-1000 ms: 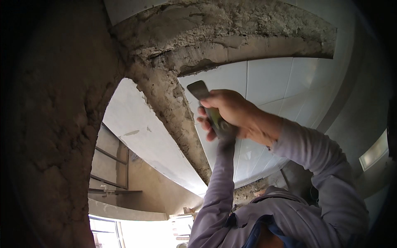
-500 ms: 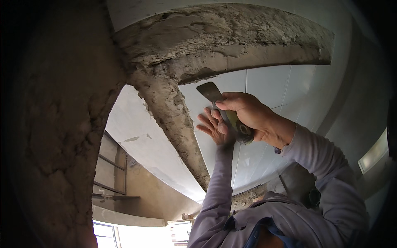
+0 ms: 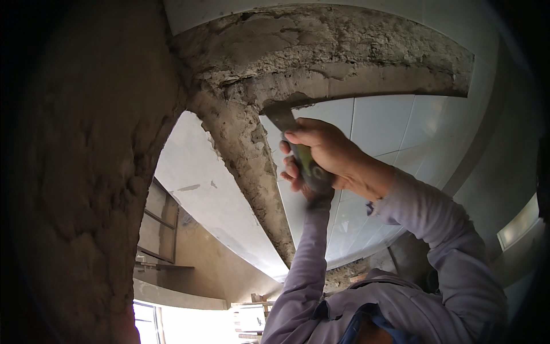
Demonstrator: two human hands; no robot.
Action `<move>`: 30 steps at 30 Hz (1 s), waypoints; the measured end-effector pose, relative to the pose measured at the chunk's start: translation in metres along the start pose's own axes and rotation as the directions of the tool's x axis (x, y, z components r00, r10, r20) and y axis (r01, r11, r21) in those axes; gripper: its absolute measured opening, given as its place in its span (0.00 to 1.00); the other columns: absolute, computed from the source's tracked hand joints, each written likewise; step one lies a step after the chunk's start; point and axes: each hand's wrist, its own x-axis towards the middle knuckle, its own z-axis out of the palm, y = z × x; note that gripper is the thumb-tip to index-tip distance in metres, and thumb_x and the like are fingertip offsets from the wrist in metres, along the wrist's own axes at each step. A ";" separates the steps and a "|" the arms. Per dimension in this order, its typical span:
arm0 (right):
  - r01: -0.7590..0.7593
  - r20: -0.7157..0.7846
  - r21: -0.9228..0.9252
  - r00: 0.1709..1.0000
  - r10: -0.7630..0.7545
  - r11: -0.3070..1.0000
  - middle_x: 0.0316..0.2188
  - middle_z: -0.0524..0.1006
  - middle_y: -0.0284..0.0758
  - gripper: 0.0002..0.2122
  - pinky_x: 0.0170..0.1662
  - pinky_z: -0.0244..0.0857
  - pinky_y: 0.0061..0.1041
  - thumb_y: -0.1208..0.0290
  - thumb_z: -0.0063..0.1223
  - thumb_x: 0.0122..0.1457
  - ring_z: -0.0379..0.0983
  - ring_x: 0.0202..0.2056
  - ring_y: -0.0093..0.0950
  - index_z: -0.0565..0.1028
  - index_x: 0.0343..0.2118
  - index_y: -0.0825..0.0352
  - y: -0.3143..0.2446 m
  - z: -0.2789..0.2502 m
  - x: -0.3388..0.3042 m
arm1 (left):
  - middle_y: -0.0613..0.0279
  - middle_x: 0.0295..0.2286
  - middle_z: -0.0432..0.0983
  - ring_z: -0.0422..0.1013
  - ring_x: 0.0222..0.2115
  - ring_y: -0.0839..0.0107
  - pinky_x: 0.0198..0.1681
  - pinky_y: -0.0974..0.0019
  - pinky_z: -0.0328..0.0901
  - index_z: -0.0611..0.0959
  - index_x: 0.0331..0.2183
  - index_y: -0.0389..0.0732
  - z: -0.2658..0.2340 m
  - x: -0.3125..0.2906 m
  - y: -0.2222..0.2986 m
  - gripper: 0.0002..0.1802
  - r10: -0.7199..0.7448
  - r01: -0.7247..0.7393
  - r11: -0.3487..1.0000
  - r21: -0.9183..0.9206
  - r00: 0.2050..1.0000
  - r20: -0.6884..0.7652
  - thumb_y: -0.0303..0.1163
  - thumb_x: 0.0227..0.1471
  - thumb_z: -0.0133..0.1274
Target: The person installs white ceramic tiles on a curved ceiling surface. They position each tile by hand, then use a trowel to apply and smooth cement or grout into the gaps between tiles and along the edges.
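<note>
My right hand (image 3: 335, 148) is closed round the dark and yellow-green handle of a putty knife (image 3: 281, 117). The knife points up and away, its flat blade at the lower edge of a rough mortar band (image 3: 378, 71), by the corner of the pale tiles (image 3: 372, 129). Just below and behind the handle is my left hand (image 3: 295, 182), near the tiled surface. Its fingers show only in part past the tool and look apart, with nothing seen in them; the palm is hidden.
A second mortar strip (image 3: 243, 166) slopes down from the corner. To its left lies a pale panel (image 3: 212, 189) with a ragged edge. A rough dark wall (image 3: 80, 172) fills the left side. Below are a metal frame (image 3: 160, 221) and a bright opening (image 3: 195, 327).
My right hand has moved slightly up and left, bringing the blade from over the tiles to the mortar edge. More of my left hand is now covered by the tool. The view has shifted slightly.
</note>
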 end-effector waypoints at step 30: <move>0.206 0.156 -0.944 0.967 -0.202 0.256 0.24 0.69 0.40 0.10 0.21 0.68 0.26 0.67 0.41 0.61 0.70 0.16 0.28 0.66 0.31 0.71 0.001 -0.036 0.000 | 0.55 0.64 0.30 0.21 0.62 0.42 0.57 0.31 0.18 0.44 0.63 0.50 0.003 -0.019 -0.031 0.42 -0.067 -0.157 0.456 -0.876 0.976 -0.209 0.46 0.54 0.45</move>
